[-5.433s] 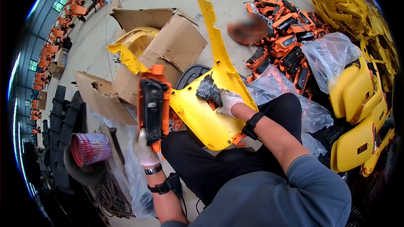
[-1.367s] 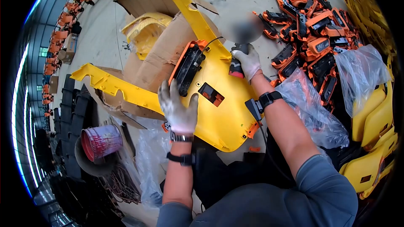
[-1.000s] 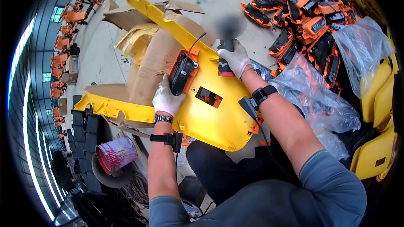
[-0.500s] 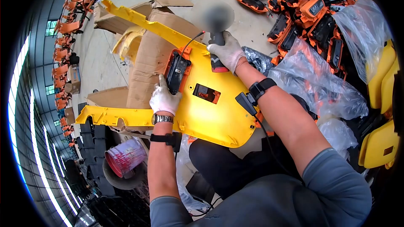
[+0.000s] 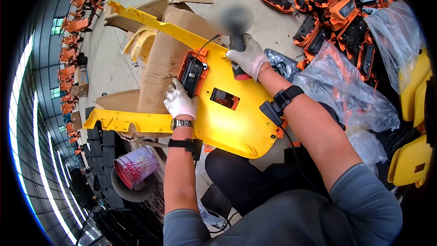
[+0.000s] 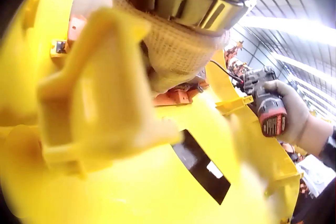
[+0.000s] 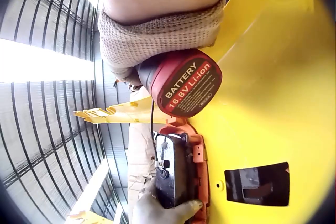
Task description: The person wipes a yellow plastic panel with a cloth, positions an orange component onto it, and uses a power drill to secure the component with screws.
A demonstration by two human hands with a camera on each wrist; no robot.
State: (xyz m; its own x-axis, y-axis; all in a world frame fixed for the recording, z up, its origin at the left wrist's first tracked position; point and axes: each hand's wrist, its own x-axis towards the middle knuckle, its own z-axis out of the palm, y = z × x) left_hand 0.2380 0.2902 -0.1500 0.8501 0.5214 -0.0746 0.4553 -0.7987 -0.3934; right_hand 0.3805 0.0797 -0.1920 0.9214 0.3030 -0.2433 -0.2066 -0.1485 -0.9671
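Observation:
A yellow plastic body panel (image 5: 236,132) with two long arms lies over the person's lap, a rectangular cut-out in its middle. At its left edge sits an orange-and-black lamp-like housing (image 5: 192,74), with a thin black cable rising from it. My gloved left hand (image 5: 181,102) grips the housing's lower end; in the right wrist view the thumb lies across its black face (image 7: 172,171). My gloved right hand (image 5: 249,59) holds a cordless drill (image 6: 265,100) by its handle, above the panel's upper right edge. The drill's red battery (image 7: 189,85) faces the right wrist camera; its head is blurred in the head view.
Open cardboard boxes (image 5: 159,64) stand behind the panel. Many similar orange-and-black housings (image 5: 343,11) are heaped at upper right, beside clear plastic bags (image 5: 348,91). Yellow panels (image 5: 409,161) are stacked far right. A paint-stained bucket (image 5: 136,166) stands lower left.
The housing, earlier upright in my left hand, now lies against the panel. My left hand's spread fingers have closed on it. The drill has risen to the panel's upper edge; the last half second shows little movement.

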